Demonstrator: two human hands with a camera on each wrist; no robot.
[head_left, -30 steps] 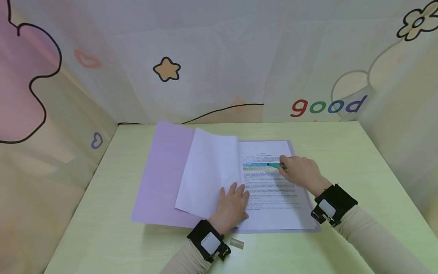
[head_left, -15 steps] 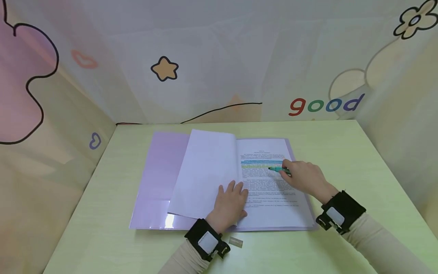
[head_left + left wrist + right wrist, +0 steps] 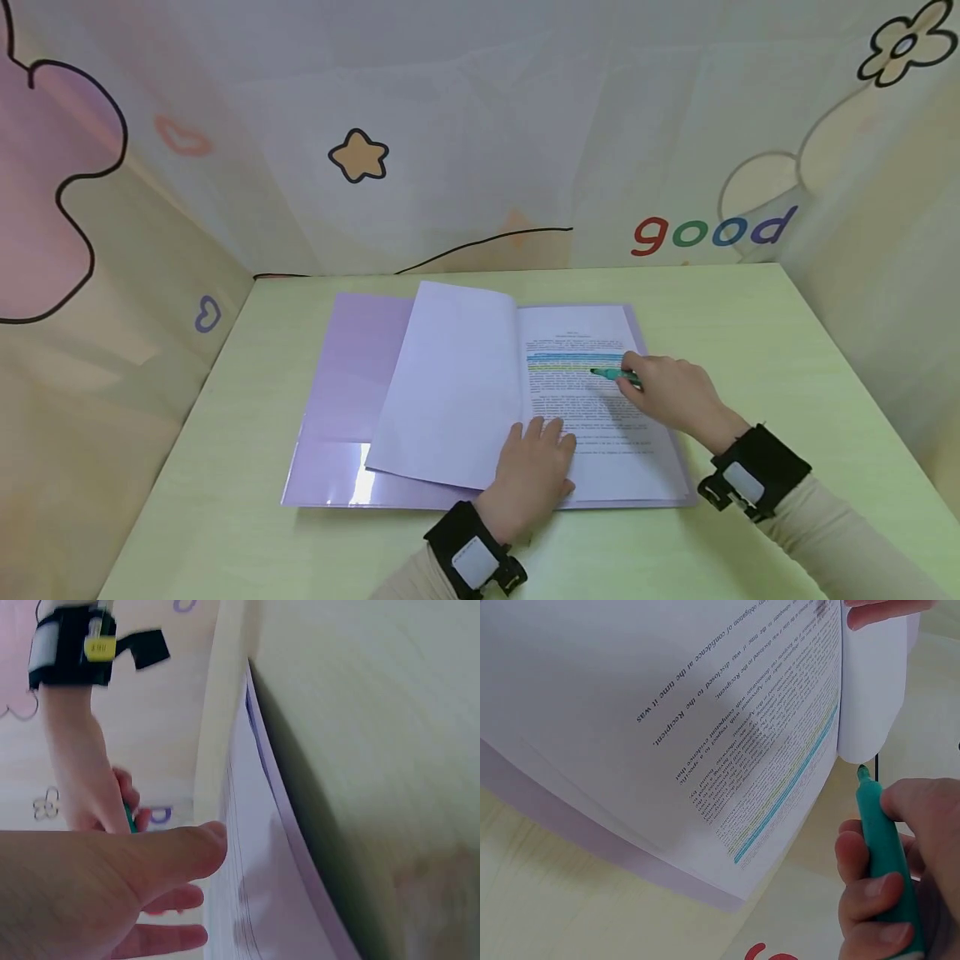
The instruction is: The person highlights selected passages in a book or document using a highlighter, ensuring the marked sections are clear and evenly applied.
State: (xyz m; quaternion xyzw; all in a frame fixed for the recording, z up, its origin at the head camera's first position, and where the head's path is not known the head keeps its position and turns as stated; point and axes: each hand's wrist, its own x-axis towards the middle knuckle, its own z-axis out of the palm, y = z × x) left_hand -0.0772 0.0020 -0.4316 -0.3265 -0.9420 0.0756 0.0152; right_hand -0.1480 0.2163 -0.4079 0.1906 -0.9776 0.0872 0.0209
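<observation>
A purple folder (image 3: 360, 358) lies open on the table with printed sheets in it. The right-hand page (image 3: 600, 483) carries small black text with blue and yellow-green highlighted lines near its top. The turned sheet (image 3: 457, 375) on the left shows a blank side. My right hand (image 3: 678, 400) grips an uncapped teal highlighter (image 3: 883, 847), thumb on one side and fingers curled round the barrel, its dark tip pointing left over the page. My left hand (image 3: 532, 479) lies with fingers extended across the lower part of the pages, near the fold.
A pale wood-look table (image 3: 202, 475) carries the folder. Behind it rises a fabric backdrop (image 3: 480, 125) with printed drawings and the word "good". Black straps with small devices (image 3: 761, 471) circle both wrists. A small blurred object (image 3: 435, 900) lies on the table by the folder's near edge.
The highlighter tip has left the blue line and moved slightly down and right. My left hand has shifted right and nearer me. The folder's left cover has settled flatter.
</observation>
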